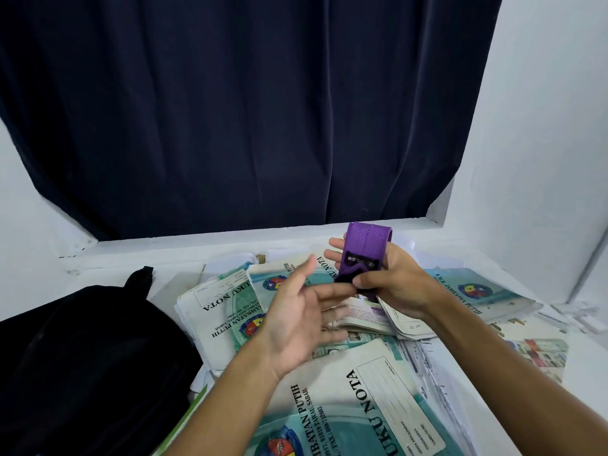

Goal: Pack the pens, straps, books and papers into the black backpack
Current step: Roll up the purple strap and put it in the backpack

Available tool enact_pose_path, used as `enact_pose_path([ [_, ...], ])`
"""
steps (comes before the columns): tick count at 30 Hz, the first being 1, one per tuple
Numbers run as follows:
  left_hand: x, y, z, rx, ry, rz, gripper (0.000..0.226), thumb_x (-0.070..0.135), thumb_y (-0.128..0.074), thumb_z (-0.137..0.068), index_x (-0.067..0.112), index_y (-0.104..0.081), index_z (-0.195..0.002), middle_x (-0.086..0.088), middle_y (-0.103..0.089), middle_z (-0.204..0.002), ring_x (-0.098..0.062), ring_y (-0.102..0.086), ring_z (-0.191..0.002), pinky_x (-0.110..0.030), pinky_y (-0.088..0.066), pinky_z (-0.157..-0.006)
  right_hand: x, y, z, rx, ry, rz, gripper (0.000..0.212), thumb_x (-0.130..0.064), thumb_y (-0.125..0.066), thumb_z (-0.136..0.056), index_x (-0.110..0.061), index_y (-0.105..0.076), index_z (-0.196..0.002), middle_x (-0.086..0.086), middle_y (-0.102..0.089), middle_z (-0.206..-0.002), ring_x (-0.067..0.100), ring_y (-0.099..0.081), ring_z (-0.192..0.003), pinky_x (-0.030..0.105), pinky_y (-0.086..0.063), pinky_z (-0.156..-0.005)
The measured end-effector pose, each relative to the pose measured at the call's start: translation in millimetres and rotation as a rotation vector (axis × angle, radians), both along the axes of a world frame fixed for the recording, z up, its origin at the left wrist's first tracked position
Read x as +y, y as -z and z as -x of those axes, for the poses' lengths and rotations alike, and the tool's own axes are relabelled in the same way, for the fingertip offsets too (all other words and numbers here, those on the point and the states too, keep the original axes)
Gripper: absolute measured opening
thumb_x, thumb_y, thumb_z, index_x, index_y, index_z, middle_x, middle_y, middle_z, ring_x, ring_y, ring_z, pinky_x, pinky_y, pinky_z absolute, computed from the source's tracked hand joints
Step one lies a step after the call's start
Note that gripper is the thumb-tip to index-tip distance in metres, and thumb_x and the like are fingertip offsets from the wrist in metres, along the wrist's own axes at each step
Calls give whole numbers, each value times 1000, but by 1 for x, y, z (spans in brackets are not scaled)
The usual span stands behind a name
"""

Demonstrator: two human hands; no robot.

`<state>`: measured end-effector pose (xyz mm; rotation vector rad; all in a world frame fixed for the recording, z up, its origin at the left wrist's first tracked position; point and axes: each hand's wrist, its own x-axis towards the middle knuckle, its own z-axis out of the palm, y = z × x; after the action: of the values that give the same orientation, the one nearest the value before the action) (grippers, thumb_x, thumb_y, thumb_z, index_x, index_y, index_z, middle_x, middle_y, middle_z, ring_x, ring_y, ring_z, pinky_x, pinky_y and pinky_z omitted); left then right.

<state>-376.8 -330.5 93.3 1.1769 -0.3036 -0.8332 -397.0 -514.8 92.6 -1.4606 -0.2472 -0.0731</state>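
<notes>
My right hand (391,278) grips a folded purple strap (365,246) with a black patch, holding it upright above the pile of books. My left hand (296,311) hovers just left of it, palm turned up and fingers straight, its fingertips close to the strap's lower end. The black backpack (82,357) lies at the left of the white table, its top handle pointing away from me. Several teal-and-white "Buku Nota" exercise books (348,409) and loose papers (424,360) are spread under and around my hands. No pens are visible.
A dark navy curtain (246,110) hangs behind the table above a white ledge (230,238). White walls close in on the left and right. A colourful printed sheet (539,353) lies at the right. A green edge (187,419) pokes out beside the backpack.
</notes>
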Motion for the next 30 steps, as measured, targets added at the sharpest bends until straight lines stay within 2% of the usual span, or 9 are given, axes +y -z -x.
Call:
enact_pose_path([
  [3, 8, 8, -8, -492, -322, -178, 47, 56, -75, -64, 16, -74, -88, 6, -74, -90, -16, -65, -94, -38, -49, -84, -3, 2, 5, 62, -158, -227, 67, 22, -50, -64, 5, -51, -129, 19, -62, -129, 30, -60, -120, 34, -54, -92],
  [6, 13, 19, -22, -654, -297, -15, 78, 60, -88, -45, 33, -63, -114, 13, -63, -119, -8, -58, -113, -38, -51, -95, 1, 2, 8, 127, -321, -263, 69, 17, -69, -61, 10, -54, -128, 30, -55, -132, 40, -55, -123, 42, -50, -99],
  [8, 13, 22, -34, -606, -146, 66, 102, 59, -92, -39, 41, -51, -130, 7, -49, -140, -15, -54, -124, -39, -50, -97, 7, 2, 9, 167, -428, -259, 66, 14, -73, -62, 8, -57, -126, 29, -61, -124, 38, -62, -115, 42, -52, -95],
  [9, 13, 24, -40, -518, -39, 137, 108, 56, -94, -39, 38, -48, -135, -1, -52, -136, -17, -61, -114, -37, -54, -89, 11, 4, 9, 183, -482, -268, 65, 13, -74, -64, 7, -57, -126, 27, -63, -121, 37, -64, -111, 42, -52, -94],
  [12, 15, 27, -36, -95, 291, 403, 93, 49, -92, -53, 12, -55, -131, -3, -56, -66, -5, -52, -43, -19, -43, -43, 24, 7, 10, 211, -649, -282, 69, 14, -70, -71, 12, -43, -135, 35, -51, -131, 45, -51, -124, 52, -41, -107],
  [14, 10, 34, -33, 71, 328, 461, 69, 45, -90, -62, 1, -61, -107, 6, -45, -41, -2, -41, -28, -15, -32, -35, 30, 6, 9, 231, -680, -240, 77, 13, -72, -70, 17, -35, -137, 43, -33, -138, 51, -40, -129, 55, -33, -112],
  [18, 5, 40, -20, -119, 320, 469, 33, 41, -76, -79, 13, -68, -64, 13, -45, -35, 2, -40, -29, -18, -24, -37, 29, 9, 9, 250, -680, -256, 76, 14, -71, -70, 17, -33, -136, 46, -33, -137, 50, -46, -125, 57, -35, -110],
  [24, 3, 41, -18, -83, 49, 367, 35, 30, -90, -53, 16, -58, -53, 11, -33, -36, 1, -26, -29, -19, -12, -39, 27, 17, 10, 294, -546, -213, 68, 9, -78, -64, 17, -50, -125, 33, -59, -121, 48, -53, -118, 54, -41, -106],
  [30, -4, 39, -13, -2, -193, 298, 26, 29, -73, -56, 17, -51, -50, 8, -31, -37, -7, -14, -37, -19, -13, -41, 30, 17, 12, 297, -355, -189, 58, 12, -68, -60, 9, -62, -118, 30, -66, -111, 35, -69, -97, 45, -54, -93],
])
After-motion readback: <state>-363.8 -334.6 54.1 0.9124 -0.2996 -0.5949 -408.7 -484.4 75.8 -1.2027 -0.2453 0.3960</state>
